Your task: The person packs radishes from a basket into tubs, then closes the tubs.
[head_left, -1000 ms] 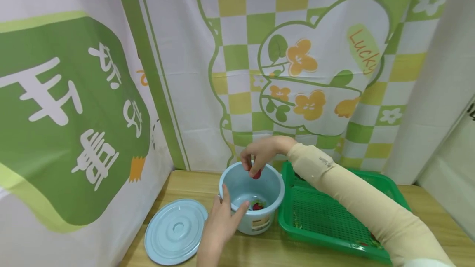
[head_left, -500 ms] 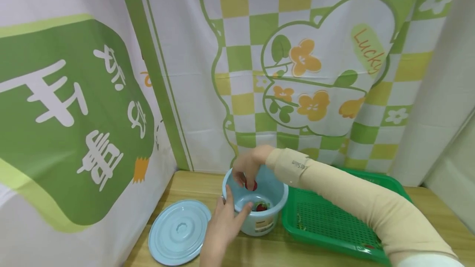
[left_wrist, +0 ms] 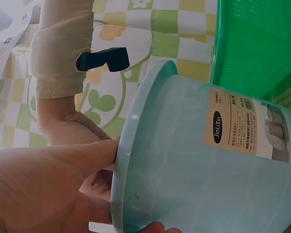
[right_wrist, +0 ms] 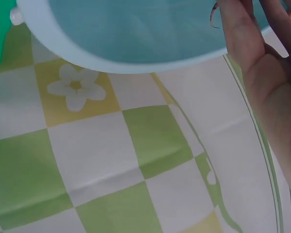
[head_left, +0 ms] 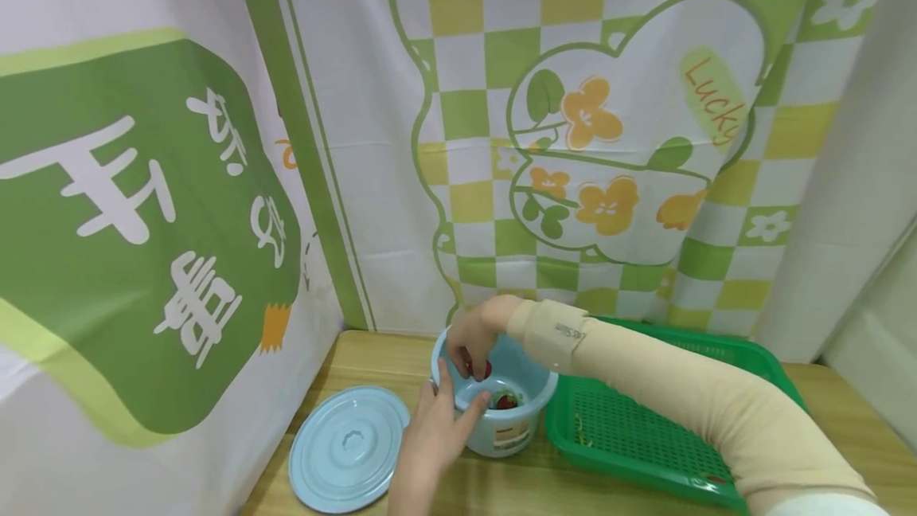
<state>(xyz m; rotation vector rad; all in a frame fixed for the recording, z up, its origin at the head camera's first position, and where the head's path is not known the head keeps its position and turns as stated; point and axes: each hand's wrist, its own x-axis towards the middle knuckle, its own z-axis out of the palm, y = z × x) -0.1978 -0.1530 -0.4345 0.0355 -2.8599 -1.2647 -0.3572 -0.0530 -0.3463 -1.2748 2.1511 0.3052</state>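
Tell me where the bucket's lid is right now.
In the head view the round blue lid lies flat on the wooden table, left of the blue bucket and beside the left hand, which grips the bucket's rim.

right hand (head_left: pixel 469 338) lowered — red fruit (head_left: pixel 486 369) now inside pail (head_left: pixel 528 412)

A long beige sleeve (head_left: pixel 688 404) with small printed lettering at its cuff covered the right arm; the left hand (head_left: pixel 430 440) was bare.
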